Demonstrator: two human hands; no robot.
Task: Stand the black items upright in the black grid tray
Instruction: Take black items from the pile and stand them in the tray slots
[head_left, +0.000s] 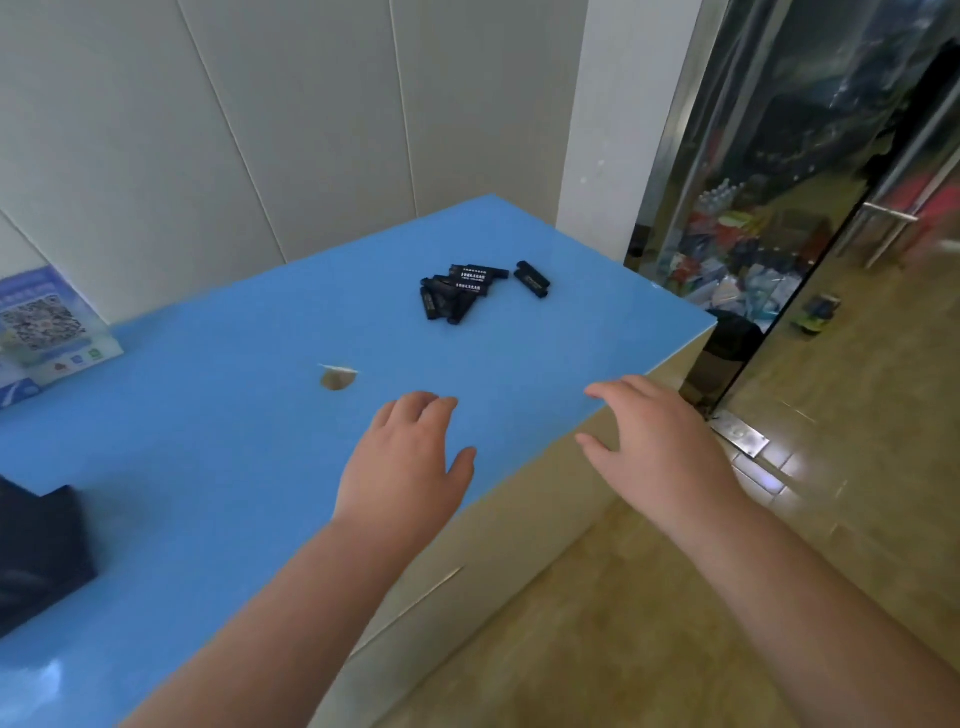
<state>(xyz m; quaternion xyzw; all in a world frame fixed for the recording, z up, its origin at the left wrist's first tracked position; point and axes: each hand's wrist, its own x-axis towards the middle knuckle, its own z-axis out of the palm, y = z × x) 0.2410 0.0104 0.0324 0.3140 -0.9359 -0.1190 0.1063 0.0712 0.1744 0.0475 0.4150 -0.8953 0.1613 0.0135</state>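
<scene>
A blue table (218, 415) fills the view from above, set in a corner of pale wall panels. Near its far right corner lies a loose pile of small black sticks (454, 292) with white lettering, all flat on their sides, one stick (532, 279) just apart to the right. The left hand (402, 462) hovers over the table with fingers loosely curled, holding nothing. The right hand (660, 441) reaches past the table's right edge, fingers relaxed and spread, also holding nothing. A blurred dark object (36, 556), possibly the tray, sits at the left edge. A sign with a square code (44, 325) stands at the far left.
</scene>
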